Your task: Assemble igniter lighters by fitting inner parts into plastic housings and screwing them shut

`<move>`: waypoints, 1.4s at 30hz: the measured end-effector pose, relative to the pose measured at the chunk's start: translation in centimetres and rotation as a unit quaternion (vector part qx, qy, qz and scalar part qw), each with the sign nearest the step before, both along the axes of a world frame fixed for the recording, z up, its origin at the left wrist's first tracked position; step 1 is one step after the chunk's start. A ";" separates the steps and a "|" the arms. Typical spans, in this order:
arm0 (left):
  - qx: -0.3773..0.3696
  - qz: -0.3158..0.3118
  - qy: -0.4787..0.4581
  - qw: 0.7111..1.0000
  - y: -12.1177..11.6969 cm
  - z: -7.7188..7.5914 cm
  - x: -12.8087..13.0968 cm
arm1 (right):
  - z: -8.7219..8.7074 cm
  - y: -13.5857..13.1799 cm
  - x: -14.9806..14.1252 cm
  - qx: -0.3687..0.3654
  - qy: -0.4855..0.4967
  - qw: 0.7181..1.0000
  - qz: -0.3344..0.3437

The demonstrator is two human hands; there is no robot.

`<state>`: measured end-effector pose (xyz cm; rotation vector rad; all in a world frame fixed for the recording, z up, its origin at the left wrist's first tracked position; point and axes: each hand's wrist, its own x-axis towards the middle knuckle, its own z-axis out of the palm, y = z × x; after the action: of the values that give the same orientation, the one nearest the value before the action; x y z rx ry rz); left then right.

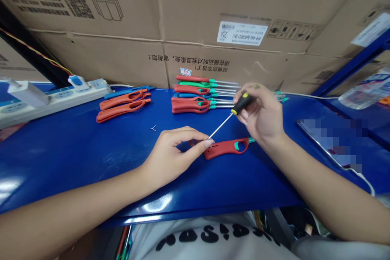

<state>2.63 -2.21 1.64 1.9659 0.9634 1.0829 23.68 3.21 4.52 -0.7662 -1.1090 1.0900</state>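
My right hand [264, 111] grips a screwdriver [240, 103] by its black and yellow handle, the shaft slanting down to the left. At its tip, the thumb and forefinger of my left hand [175, 148] are pinched together; what they hold is too small to make out. Just right of those fingertips a red long-necked lighter [221, 149] with a teal trigger lies on the blue table [91, 162]. Its far end is partly hidden behind my right wrist. A few tiny screws [153, 128] lie on the table left of my left hand.
Several lighters [190, 105] with metal necks are stacked at the back. Orange and blue handle shells [123, 105] lie back left, beside a white power strip [57, 99]. A phone [330, 142] with a cable and a plastic bottle [364, 91] are on the right. Cardboard [189, 16] stands behind.
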 end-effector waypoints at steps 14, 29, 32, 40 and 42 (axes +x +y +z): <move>0.020 -0.064 0.076 0.995 0.7 -1.3 0.0 | 0.1 -3.8 -1.1 0.233 -0.214 0.948 -0.040; 0.084 -0.092 0.188 0.974 1.6 -2.0 -0.4 | -1.3 -3.5 -1.0 0.205 -0.257 0.944 -0.020; 0.084 -0.107 0.199 0.970 1.7 -2.1 -0.4 | -1.3 -3.6 -1.1 0.221 -0.275 0.935 -0.020; 0.089 -0.126 0.205 0.966 1.8 -2.3 -0.4 | -0.5 -3.8 -1.0 0.198 -0.298 0.933 0.039; 0.086 -0.130 0.206 0.966 1.7 -2.2 -0.4 | 0.1 -3.8 -0.8 0.175 -0.296 0.934 0.094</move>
<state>2.23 -0.49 -0.58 2.4419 0.8056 0.6390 22.88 -0.58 4.61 -0.7263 -1.8651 0.7912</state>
